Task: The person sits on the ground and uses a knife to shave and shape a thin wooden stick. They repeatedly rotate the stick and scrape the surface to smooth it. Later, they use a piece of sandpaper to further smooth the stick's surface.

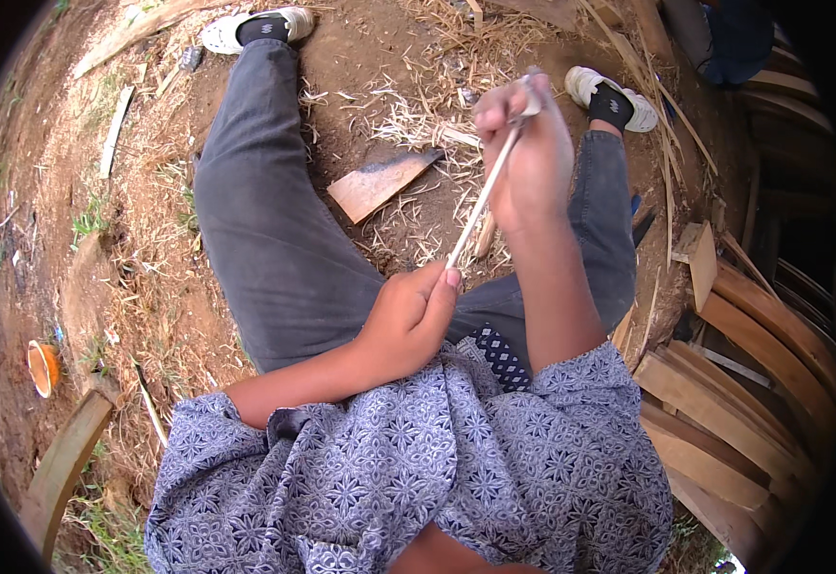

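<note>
A thin, pale wooden stick (483,200) slants up and to the right between my two hands. Its near end is in my left hand (404,314), closed with the thumb laid along the wood, close to my lap. My right hand (533,177) is raised at the far end, fingers curled around a small pale grey folded piece (532,99) that lies against the stick. Motion blurs this hand, so the piece's material cannot be made out. A flat wooden board (385,184) with a blackened edge rests on the ground between my legs.
Wood shavings (394,122) litter the dirt around my feet. Stacked planks (724,411) fill the right side, with long thin strips (668,191) beside them. An orange bowl-like object (44,369) and a wooden plank (66,469) are at the left.
</note>
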### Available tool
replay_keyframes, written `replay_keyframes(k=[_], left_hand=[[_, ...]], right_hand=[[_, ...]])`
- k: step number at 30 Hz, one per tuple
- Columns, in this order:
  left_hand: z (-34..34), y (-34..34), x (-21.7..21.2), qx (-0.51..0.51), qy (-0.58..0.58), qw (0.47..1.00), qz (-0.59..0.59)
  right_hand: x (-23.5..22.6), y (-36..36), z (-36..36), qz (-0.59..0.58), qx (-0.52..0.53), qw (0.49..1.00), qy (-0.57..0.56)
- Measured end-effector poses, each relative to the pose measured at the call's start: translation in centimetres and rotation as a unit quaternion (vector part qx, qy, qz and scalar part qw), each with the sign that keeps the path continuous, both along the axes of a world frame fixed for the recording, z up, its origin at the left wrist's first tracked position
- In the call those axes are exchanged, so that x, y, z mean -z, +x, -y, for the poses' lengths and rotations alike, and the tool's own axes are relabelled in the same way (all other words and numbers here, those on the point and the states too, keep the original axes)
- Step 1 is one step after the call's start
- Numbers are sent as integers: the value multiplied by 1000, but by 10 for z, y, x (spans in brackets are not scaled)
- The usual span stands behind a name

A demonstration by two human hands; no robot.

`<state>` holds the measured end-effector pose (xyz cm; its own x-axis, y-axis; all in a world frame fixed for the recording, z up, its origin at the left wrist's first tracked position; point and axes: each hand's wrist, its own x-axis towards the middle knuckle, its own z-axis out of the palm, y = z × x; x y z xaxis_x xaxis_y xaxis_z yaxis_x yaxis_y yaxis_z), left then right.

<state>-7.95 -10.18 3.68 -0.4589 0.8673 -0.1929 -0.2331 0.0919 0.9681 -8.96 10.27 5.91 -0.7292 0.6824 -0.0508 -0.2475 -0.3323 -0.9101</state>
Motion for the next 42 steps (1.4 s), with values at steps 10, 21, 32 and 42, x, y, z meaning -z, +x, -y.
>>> replay_keyframes(k=[10, 21, 32, 42], left_hand=[[-10, -22, -10, -15, -2, 1000, -10], [-7, -3, -4, -15, 12, 1000, -19], [-13, -27, -16, 4, -2, 999, -33], [-8, -12, -13, 4, 16, 1000, -24]], right_hand=[[-3, 2, 30, -36, -22, 999, -15], [-6, 0, 32, 12, 0, 1000, -22], [-6, 8, 41, 20, -20, 999, -33], [-7, 8, 46, 4, -71, 997, 21]])
